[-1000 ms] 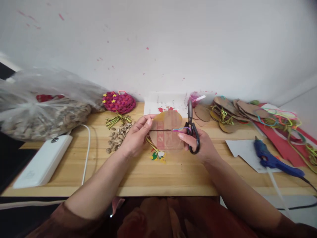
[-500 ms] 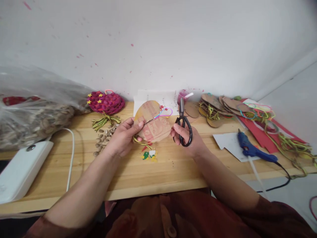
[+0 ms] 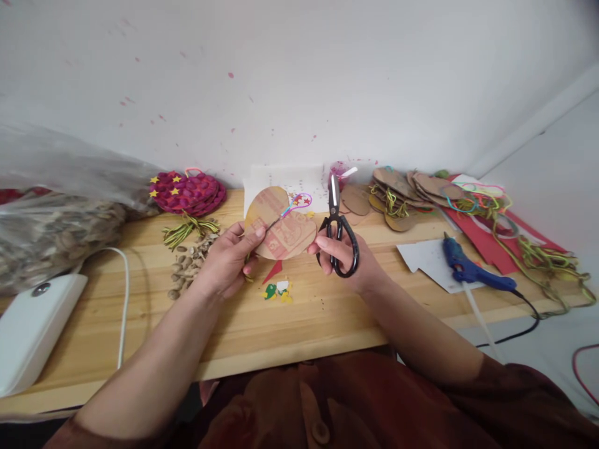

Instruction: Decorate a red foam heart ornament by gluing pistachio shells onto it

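Pale wood is forming the near edge of my table [image 3: 299, 337], and a white power bank [image 3: 42, 337] is lying at near left. Green and yellow paper scraps [image 3: 270, 291] are lying a little farther in; off right, a blue hot-glue gun [image 3: 482, 276] is resting partly on white paper [image 3: 421, 259]. Beyond the scraps, my left hand [image 3: 229, 259] is pinching a rounded cardboard cutout [image 3: 290, 236] by its left side, thumb on top. My right hand [image 3: 362, 265] is gripping the handles of black scissors [image 3: 334, 212], the blades pointing far and lying together. A pink-and-blue cord loop [image 3: 289, 211] is sticking out over the cutout's far side. At far left, purple star-decorated pieces [image 3: 189, 193] are sitting stacked; at far right, cardboard discs [image 3: 395, 181] are lying piled.
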The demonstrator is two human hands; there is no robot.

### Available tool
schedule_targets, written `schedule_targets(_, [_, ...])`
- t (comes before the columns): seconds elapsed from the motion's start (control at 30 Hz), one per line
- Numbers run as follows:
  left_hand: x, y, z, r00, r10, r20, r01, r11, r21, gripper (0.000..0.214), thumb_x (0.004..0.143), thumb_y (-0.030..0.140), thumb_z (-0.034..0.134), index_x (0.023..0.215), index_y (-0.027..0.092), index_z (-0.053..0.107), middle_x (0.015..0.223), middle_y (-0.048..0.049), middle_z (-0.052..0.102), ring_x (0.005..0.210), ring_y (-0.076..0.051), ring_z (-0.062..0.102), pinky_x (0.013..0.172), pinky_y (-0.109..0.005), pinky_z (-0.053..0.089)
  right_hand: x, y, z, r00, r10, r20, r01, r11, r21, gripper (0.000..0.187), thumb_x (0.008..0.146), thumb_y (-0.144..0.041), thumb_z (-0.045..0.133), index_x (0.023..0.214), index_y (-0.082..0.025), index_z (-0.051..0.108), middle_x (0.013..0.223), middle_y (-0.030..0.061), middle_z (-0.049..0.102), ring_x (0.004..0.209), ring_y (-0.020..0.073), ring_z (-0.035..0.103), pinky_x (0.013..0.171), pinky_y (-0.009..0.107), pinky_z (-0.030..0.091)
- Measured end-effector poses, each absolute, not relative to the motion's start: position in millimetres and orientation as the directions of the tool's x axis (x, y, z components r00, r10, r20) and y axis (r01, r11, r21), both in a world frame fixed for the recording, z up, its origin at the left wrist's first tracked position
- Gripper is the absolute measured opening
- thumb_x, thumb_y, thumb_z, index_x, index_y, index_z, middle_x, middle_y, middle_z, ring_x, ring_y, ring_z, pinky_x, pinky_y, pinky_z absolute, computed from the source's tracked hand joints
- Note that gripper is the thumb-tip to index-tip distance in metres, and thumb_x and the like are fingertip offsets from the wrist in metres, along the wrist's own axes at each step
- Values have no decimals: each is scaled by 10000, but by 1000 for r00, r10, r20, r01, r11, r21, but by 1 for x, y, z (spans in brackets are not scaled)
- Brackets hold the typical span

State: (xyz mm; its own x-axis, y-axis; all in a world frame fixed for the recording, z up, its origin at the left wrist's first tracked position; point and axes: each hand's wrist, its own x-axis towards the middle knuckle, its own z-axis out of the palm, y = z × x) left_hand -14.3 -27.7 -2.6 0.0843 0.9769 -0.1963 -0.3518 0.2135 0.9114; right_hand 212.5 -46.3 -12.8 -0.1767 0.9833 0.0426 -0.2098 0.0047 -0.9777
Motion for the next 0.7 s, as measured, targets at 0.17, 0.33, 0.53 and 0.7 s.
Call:
schedule_targets(0.17, [-13,-30,-3,109,975,-193,-340,219,914,498,603,372,972,876,148,622,661,61,561,431,-18,371,294,-91,267,213,-45,-17,-185,979,82,-255,32,-966,268,842,-447,795,826,-202,688,828,3,767,445,68,568,444,235,381])
schedule_targets(0.33, [-14,-30,-6,139,973,-184,-346,222,912,478,651,374,952,908,158,613,647,59,586,399,-15,360,295,-95,266,214,-43,-19,-200,977,68,-278,10,-961,272,850,-454,790,828,-203,687,800,-6,746,450,70,562,454,239,378])
schedule_targets(0.53, [-16,-28,-2,104,971,-214,-438,237,867,571,585,324,992,989,151,627,688,41,630,427,-28,444,309,-89,281,216,-45,-7,-72,997,-26,-147,-37,-988,364,781,-516,835,809,-201,656,729,-10,715,464,85,566,441,241,369])
schedule_targets(0.7, [-19,-33,4,439,851,-290,-392,472,790,637,706,382,927,1230,126,671,651,27,604,408,-23,414,319,-90,226,215,-41,-7,53,998,-25,-151,-17,-988,425,657,-512,917,827,-216,665,842,12,753,551,114,630,432,237,362])
